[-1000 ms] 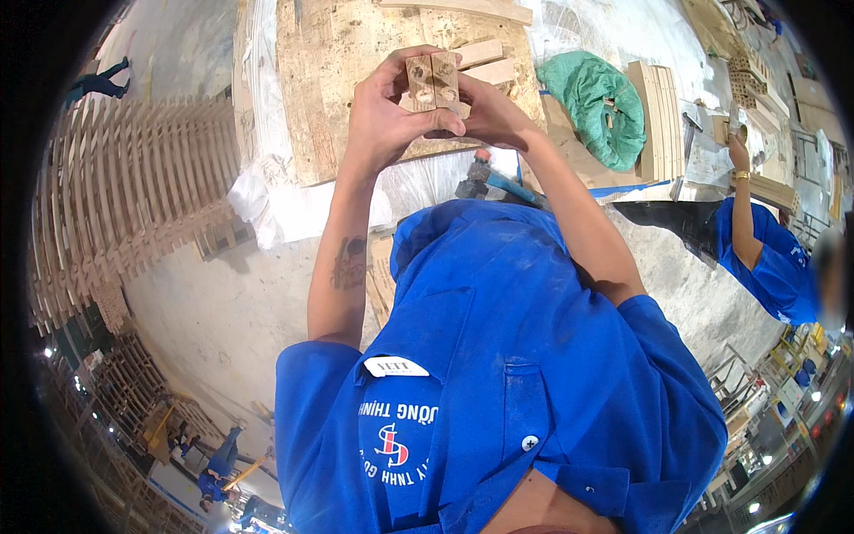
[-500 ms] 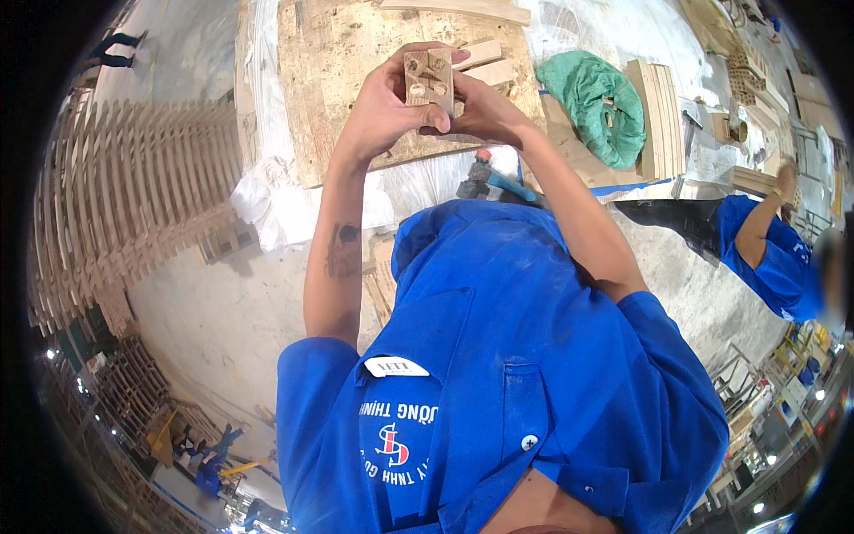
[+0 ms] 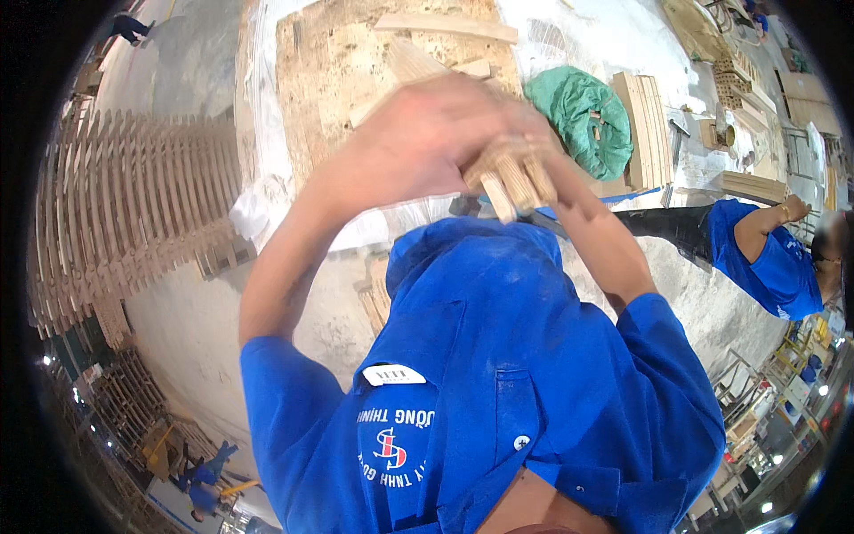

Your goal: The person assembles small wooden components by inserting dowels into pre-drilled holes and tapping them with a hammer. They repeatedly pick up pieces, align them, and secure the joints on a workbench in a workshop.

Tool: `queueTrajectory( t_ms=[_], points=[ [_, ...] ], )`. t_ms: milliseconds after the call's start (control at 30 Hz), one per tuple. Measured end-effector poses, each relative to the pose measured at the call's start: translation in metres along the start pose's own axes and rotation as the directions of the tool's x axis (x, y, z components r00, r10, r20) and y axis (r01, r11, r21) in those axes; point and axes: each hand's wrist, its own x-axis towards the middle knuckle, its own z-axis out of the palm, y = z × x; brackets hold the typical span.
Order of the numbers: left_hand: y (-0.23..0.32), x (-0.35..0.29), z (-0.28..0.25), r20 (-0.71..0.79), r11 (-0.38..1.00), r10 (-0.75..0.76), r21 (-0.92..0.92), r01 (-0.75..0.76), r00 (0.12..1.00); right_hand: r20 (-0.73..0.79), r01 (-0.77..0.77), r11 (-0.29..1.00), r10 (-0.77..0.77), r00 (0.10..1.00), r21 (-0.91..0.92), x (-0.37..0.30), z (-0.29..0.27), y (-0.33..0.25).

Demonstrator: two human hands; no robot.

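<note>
A small bundle of short wooden sticks (image 3: 511, 185) is tilted between my hands, its pale cut ends pointing down toward my shirt. My left hand (image 3: 422, 133) arches over from the left, closed on the bundle and smeared by motion. Right against it is my right hand (image 3: 527, 125), blurred and partly covered, so its fingers cannot be made out. The sticks pass in front of my right wrist. Beneath the hands lies a rough wooden board (image 3: 316, 80) with loose wood pieces, among them a long strip (image 3: 445, 27) at the far side.
A crumpled green sack (image 3: 578, 111) lies right of the board, beside a stack of pale wooden bars (image 3: 645, 133). Tall rows of wooden slats (image 3: 142, 187) stand at the left. Another person in blue (image 3: 765, 258) works at the right. White plastic sheeting (image 3: 258, 209) hangs at the board's near-left corner.
The bundle, held end-up over the board, has moved right and toward me and is now tipped over. My left hand has swung rightward across it.
</note>
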Motion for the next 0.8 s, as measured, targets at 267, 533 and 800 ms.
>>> queueTrajectory(
  t_ms=[267,533,800],
  points=[
    [-0.031,-0.008,0.051,0.647,0.867,0.052,0.349,-0.356,0.761,0.178,0.301,0.909,-0.258,0.950,-0.288,0.073,0.018,-0.065],
    [-0.044,-0.037,-0.003,0.083,0.892,-0.180,0.434,0.127,0.980,0.152,0.647,0.511,-0.707,0.691,-0.567,0.079,0.022,-0.056],
    [-0.059,-0.009,0.011,-0.465,0.736,-0.637,-0.603,0.307,0.614,0.234,0.600,0.615,-0.573,0.786,-0.511,0.087,0.016,-0.003]
  ],
)
